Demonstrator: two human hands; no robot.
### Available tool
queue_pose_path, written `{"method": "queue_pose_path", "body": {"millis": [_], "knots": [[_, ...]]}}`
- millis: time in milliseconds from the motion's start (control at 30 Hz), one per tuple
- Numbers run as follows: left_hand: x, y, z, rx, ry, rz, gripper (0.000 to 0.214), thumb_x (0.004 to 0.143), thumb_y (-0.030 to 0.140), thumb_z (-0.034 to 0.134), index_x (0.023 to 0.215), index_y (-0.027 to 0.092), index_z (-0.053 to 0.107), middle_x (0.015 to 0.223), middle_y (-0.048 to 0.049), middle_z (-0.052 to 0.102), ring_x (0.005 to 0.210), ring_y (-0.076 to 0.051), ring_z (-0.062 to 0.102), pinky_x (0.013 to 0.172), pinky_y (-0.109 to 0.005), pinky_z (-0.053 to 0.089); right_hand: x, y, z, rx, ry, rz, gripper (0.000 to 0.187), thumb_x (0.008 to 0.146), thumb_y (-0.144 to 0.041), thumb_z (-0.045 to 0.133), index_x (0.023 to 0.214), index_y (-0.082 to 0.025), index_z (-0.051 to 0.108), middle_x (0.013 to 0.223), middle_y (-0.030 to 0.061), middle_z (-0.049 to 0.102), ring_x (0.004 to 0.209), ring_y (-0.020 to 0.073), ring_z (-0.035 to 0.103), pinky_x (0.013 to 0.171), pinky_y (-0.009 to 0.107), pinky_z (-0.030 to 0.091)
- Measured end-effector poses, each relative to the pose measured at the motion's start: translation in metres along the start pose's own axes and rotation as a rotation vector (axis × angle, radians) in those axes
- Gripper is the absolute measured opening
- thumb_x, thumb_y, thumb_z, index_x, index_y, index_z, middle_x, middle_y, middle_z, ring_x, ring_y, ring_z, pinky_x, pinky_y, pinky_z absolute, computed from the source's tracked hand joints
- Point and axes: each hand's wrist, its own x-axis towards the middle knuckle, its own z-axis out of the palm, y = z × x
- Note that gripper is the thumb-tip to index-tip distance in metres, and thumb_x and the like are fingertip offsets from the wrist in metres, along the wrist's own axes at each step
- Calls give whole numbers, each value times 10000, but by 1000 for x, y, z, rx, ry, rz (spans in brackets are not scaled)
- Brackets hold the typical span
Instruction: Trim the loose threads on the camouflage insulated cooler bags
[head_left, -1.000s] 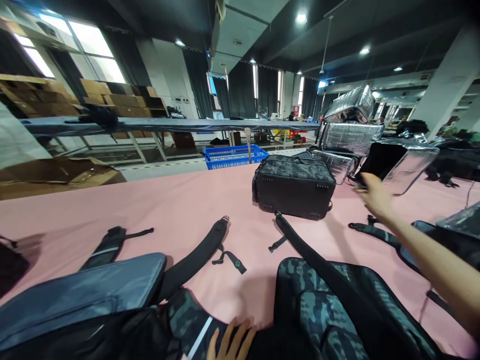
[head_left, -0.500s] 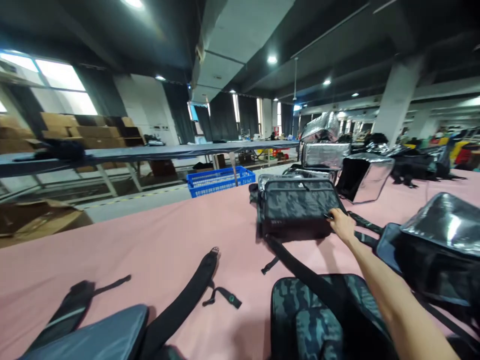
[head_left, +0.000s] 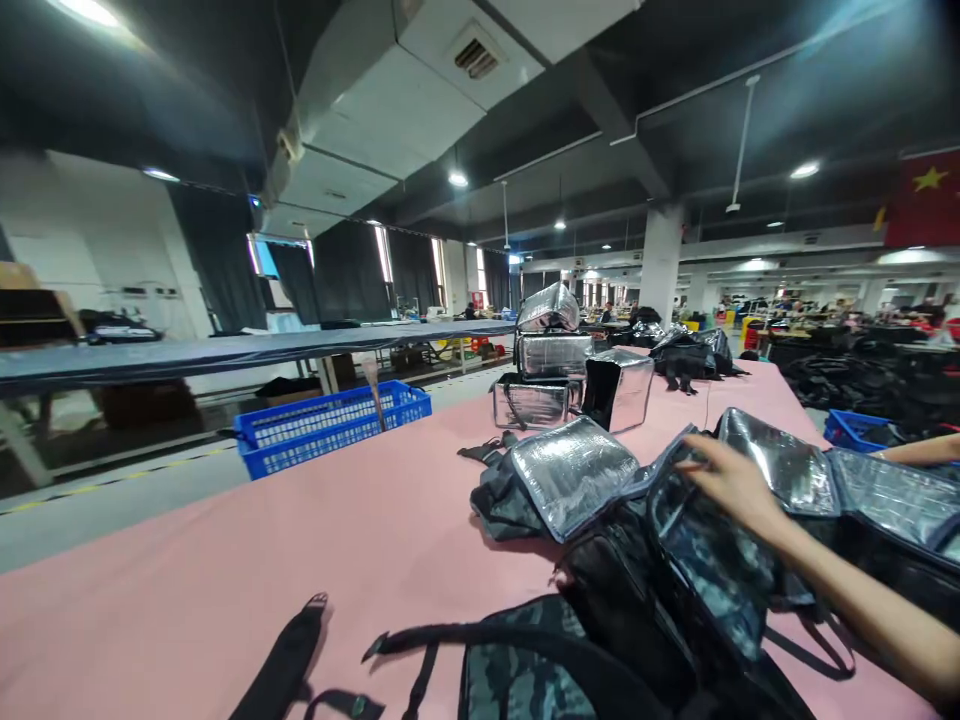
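My right hand [head_left: 727,485] reaches in from the lower right. Its bent fingers are at the upper edge of an opened camouflage insulated backpack [head_left: 712,550], closed on that rim as far as I can see. Left of it, the silver lining [head_left: 574,470] of another opened bag faces up and touches the backpack. More silver lining [head_left: 780,465] shows just right of the hand. Below lies a camouflage bag [head_left: 525,670] with a black strap across it. My left hand is not in view.
Silver-lined bags [head_left: 555,355] are stacked farther along the pink table [head_left: 337,530]. A loose black strap [head_left: 285,660] lies at the front. Blue crates stand left [head_left: 330,430] and right [head_left: 855,430]. Another forearm [head_left: 922,450], seemingly a co-worker's, enters from the right edge.
The view has turned right. The upright camouflage bag that my right hand gripped no longer stands there; opened, silver-lined bags now lie near the hand. A second forearm shows at the right edge.
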Motion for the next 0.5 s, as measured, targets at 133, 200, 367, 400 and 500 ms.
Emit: {"method": "queue_pose_path", "body": {"millis": [133,200,367,400,500], "knots": [[3,-8,7,42,12,30,761,443,485,523,1179,628,391,996,106,682,1039,-361,579,696,-521,447,-4,-89,75,-272,-261,-356,414,672,-402,672,1066,-293,604,1460,21,299,753,225,652,676,351,514],[5,-9,10,55,29,46,754,450,459,506,1179,619,394,1051,114,662,1092,-365,546,688,-514,443,-4,-92,95,-346,-284,-358,270,717,-326,645,969,-233,623,1469,60,272,753,222,652,650,343,510],[-1,-7,17,47,68,116,690,486,433,456,1137,652,386,1000,197,645,1105,-418,505,612,-544,404,3,-23,82,-462,-297,-238,194,764,-93,502,864,-163,652,1433,117,327,825,247,643,681,371,506],[-8,-3,18,40,75,136,679,507,429,493,1148,638,406,1021,188,642,1086,-424,510,613,-558,414,3,-7,76,-482,-303,-204,235,767,-55,459,846,-152,658,1420,130,347,819,246,644,678,373,506],[-42,21,24,18,87,200,533,686,382,627,1206,435,519,1171,64,589,1066,-331,524,721,-506,489,6,37,65,-524,-309,-88,329,762,4,386,828,-148,670,1408,136,365,763,233,649,634,364,505]]}}
